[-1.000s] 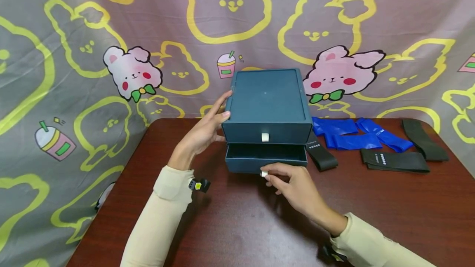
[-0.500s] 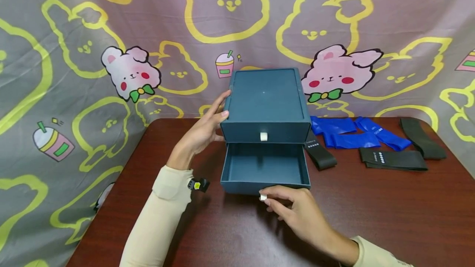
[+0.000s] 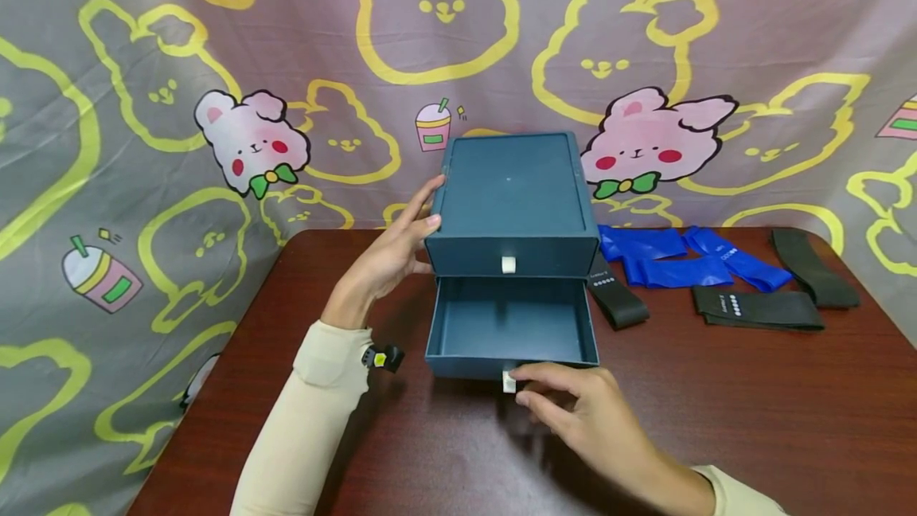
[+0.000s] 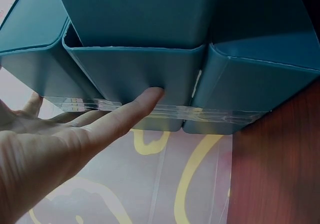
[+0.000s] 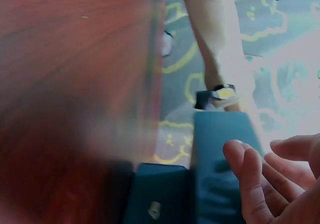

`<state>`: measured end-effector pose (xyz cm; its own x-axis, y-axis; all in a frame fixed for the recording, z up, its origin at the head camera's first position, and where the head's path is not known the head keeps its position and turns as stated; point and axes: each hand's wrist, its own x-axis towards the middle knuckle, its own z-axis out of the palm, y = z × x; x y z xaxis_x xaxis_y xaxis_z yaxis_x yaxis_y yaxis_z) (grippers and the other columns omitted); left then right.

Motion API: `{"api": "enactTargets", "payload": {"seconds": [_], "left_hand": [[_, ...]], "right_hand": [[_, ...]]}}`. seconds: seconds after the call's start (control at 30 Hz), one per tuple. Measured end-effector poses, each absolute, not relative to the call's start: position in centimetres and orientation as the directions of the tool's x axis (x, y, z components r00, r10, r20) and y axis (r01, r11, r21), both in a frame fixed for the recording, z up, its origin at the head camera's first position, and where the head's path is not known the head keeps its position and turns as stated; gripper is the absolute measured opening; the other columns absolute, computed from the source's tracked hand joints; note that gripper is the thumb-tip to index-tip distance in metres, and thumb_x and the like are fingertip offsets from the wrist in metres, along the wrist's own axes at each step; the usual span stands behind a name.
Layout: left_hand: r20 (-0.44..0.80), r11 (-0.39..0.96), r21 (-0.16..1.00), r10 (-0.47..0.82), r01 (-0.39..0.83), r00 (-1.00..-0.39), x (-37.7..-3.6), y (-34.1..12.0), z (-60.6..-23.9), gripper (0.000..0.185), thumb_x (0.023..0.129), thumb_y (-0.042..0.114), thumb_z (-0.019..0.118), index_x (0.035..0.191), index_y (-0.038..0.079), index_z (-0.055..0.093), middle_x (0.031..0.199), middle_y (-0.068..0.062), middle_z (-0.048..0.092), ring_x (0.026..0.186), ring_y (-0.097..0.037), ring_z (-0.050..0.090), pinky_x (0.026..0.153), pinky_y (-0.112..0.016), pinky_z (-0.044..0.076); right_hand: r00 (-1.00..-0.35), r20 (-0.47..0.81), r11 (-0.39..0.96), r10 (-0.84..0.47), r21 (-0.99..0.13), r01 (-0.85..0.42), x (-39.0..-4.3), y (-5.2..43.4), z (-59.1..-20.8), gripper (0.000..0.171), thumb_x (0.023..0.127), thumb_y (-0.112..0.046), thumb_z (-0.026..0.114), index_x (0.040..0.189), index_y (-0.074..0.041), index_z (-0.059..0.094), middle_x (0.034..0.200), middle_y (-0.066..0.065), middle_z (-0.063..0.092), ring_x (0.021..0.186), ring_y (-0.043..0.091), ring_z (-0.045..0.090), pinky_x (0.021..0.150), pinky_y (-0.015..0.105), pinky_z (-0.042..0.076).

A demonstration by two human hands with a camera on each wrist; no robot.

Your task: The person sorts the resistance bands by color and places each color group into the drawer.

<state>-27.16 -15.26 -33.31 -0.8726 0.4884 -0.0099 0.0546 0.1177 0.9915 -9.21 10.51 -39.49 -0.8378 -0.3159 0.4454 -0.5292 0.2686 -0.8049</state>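
Observation:
A dark blue two-drawer storage box (image 3: pixel 512 189) stands on the table, its upper drawer closed. The lower drawer (image 3: pixel 466 366) is pulled well out and has nothing inside. My left hand (image 3: pixel 387 261) rests along the box's left side with fingers extended; in the left wrist view a finger (image 4: pixel 132 114) lies against the blue wall. At the lower drawer's front, my right hand (image 3: pixel 602 420) has its index fingertip right at the white pull tab (image 3: pixel 509 382), the thumb apart from it. In the right wrist view the thumb and fingers (image 5: pixel 252 184) stand separated beside the drawer front.
Blue resistance bands (image 3: pixel 680 271) lie on the brown table (image 3: pixel 430 452) right of the box. Near them are a black band (image 3: pixel 619 301) close to the box and darker bands (image 3: pixel 762 309) farther right. A patterned cloth (image 3: pixel 494 102) hangs behind.
The lower drawer has slid out toward me, drawn by my right hand on its tab. My right fingers have since loosened from the tab. The left hand stays in place.

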Motion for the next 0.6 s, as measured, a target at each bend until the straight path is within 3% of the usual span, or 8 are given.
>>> {"api": "enactTargets", "payload": {"seconds": [0.17, 0.37, 0.6], "left_hand": [[-0.009, 0.120, 0.991, 0.489, 0.058, -0.872, -27.1, -15.3, -33.3, 0.057, 0.099, 0.045, 0.049, 0.146, 0.060, 0.021, 0.164, 0.003, -0.002, 0.142, -0.050, 0.024, 0.098, -0.075, 0.035], [-0.005, 0.116, 0.991, 0.489, 0.060, -0.872, -27.2, -15.4, -33.2, 0.057, 0.099, 0.043, 0.049, 0.146, 0.059, 0.022, 0.164, 0.003, -0.002, 0.143, -0.050, 0.022, 0.098, -0.075, 0.035], [-0.012, 0.125, 0.991, 0.488, 0.056, -0.873, -27.3, -15.5, -33.3, 0.057, 0.099, 0.044, 0.049, 0.146, 0.060, 0.022, 0.164, 0.002, -0.002, 0.143, -0.051, 0.021, 0.099, -0.075, 0.034]], "right_hand": [[-0.854, 0.448, 0.348, -0.266, -0.781, -0.518, -8.6, 11.7, -37.4, 0.022, 0.085, -0.004, 0.074, 0.106, -0.012, 0.073, 0.080, -0.006, 0.073, 0.061, -0.003, 0.061, 0.051, 0.018, 0.050], [-0.849, 0.507, 0.454, -0.150, -0.727, -0.514, -8.7, 14.2, -35.1, 0.032, 0.081, 0.002, 0.076, 0.108, -0.016, 0.072, 0.084, -0.002, 0.074, 0.064, 0.001, 0.066, 0.052, 0.016, 0.051], [-0.834, 0.552, 0.641, -0.010, -0.637, -0.429, -11.0, 18.4, -35.5, 0.037, 0.075, 0.003, 0.081, 0.107, -0.013, 0.073, 0.085, -0.001, 0.073, 0.070, -0.008, 0.063, 0.060, 0.010, 0.051]]}}
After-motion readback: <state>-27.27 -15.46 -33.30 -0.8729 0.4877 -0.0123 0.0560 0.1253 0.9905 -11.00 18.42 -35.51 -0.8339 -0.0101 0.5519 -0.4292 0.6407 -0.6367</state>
